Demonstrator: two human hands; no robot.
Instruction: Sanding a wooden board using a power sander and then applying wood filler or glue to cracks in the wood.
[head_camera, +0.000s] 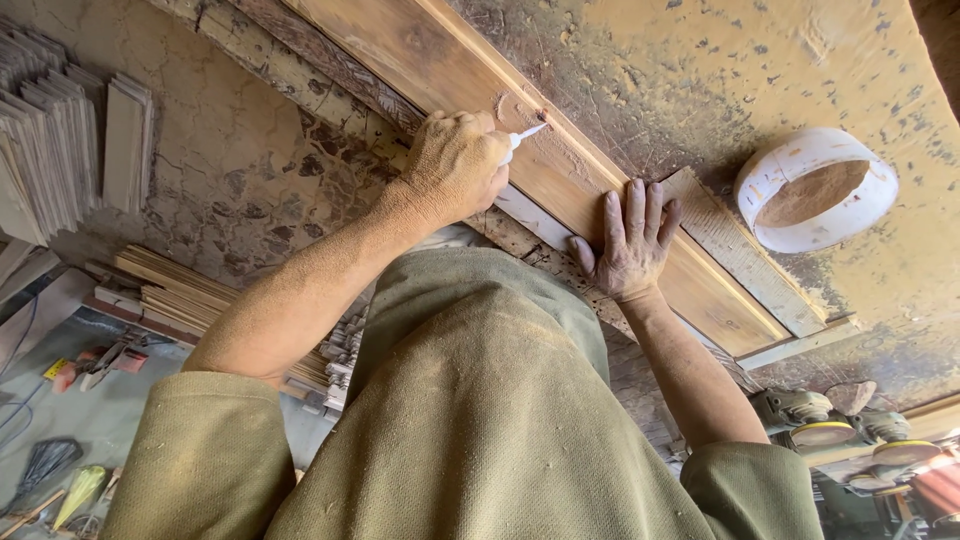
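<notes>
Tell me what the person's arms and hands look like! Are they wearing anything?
Both arms are bare from above the elbow down, with short, loose olive-green sleeves of coarse cloth. The left hand and right hand wear no gloves, rings or watch. Fine sawdust coats the left hand and forearm thickly; the right hand looks less dusty, with veins and creased knuckles showing.

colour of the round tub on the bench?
White tub, brown powder inside; head view.

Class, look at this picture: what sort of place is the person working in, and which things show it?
Most likely a woodworking shop. The hands work on a long wooden board on a dust-caked bench, stacks of thin wood slats lie nearby, and power sanders sit at one side.
</notes>
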